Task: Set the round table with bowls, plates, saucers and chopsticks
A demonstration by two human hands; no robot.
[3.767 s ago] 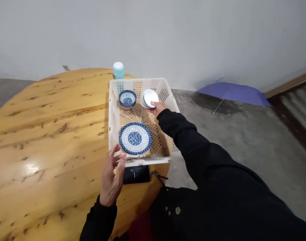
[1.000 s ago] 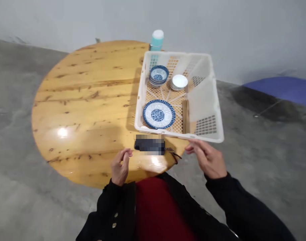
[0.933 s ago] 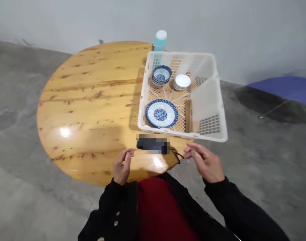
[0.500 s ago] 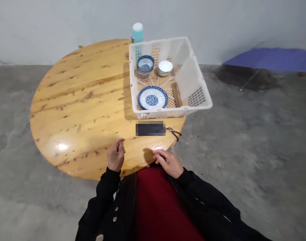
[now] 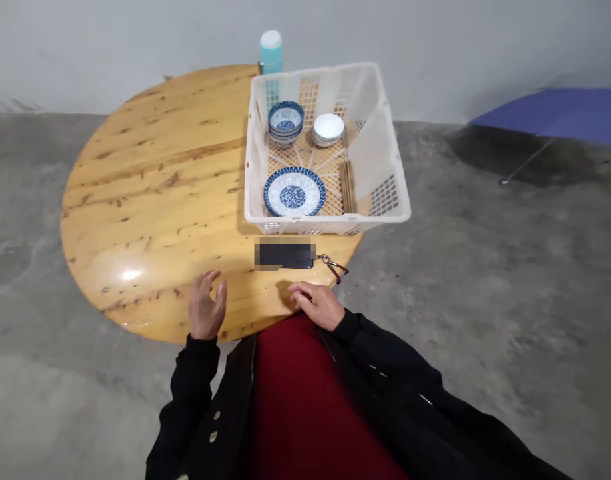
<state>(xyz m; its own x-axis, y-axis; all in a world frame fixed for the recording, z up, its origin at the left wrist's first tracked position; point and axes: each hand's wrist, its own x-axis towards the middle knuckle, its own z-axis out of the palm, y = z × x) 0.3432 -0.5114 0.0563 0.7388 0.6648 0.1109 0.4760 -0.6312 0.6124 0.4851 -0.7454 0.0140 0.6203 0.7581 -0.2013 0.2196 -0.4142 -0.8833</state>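
Note:
Over the near part of the wooden table (image 5: pixel 150 220), my left hand (image 5: pixel 206 307) is open and holds nothing, its thumb apart from the fingers. My right hand (image 5: pixel 318 305) hovers at the table's near edge, fingers stretched loosely forward, with nothing seen in it. Just beyond that hand lies a dark phone (image 5: pixel 285 257), partly blurred out, with a strap (image 5: pixel 335 265) at its right end. Behind the phone stands a white plastic basket (image 5: pixel 328 219). Inside are blue-patterned plates (image 5: pixel 294 195), a stack of blue-patterned bowls (image 5: pixel 286 123), small white bowls (image 5: pixel 328 129) and a bundle of chopsticks (image 5: pixel 347 188).
A turquoise bottle with a white top (image 5: pixel 271 50) stands behind the basket's left corner. The basket overhangs the table's right edge. On the concrete floor at the right is a blue umbrella (image 5: pixel 560 113). A grey wall rises behind the table.
My left hand has shifted left, and its thumb and fingers have spread apart. My right hand sits slightly further left and up in the picture. The view has shifted a little; the dishes stay put.

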